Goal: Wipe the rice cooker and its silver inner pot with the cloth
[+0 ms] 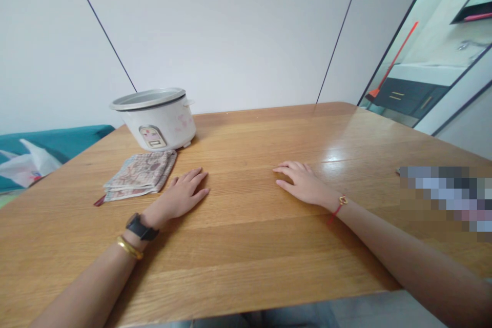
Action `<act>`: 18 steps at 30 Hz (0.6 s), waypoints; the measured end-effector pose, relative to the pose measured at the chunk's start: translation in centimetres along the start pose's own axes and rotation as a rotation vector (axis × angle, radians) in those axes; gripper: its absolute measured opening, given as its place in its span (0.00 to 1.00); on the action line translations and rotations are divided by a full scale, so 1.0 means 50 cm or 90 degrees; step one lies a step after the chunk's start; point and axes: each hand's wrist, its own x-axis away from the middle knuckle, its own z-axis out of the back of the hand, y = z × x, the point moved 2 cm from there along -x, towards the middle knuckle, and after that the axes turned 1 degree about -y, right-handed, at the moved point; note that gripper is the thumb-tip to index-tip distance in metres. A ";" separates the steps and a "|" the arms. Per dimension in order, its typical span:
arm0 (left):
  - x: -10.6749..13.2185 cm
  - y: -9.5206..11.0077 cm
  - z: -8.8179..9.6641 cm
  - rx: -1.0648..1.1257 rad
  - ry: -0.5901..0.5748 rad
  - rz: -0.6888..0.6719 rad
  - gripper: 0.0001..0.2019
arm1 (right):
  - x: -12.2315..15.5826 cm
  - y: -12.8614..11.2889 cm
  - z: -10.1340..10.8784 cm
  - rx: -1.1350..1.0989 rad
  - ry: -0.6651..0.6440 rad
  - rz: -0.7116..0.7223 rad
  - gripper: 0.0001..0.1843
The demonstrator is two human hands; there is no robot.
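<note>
My left hand [180, 195] rests flat on the wooden table [238, 251], fingers spread and empty, just right of a folded patterned cloth [139, 176]. Behind that cloth stands a white rice cooker pot body [157, 124] with a silver rim and a small front control panel. My right hand [302, 182] lies palm down on the wood, also empty, with a wide stretch of tabletop between it and the cooker. A black watch and a gold bangle circle my left wrist; a red thread bracelet circles my right.
A teal sofa with a white plastic bag [28, 164] sits beyond the table's left edge. A pixelated blurred patch [446, 200] covers something at the right edge of the table. Through a doorway at upper right stand a red-handled broom [395, 56] and a dark cabinet [409, 96].
</note>
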 end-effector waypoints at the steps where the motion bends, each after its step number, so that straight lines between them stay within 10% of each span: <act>1: 0.000 0.000 0.000 0.000 0.001 -0.001 0.35 | 0.000 0.000 0.000 -0.001 0.000 0.001 0.23; 18: 0.000 0.004 0.003 0.002 -0.010 0.003 0.35 | -0.001 0.004 -0.004 0.002 0.011 0.002 0.22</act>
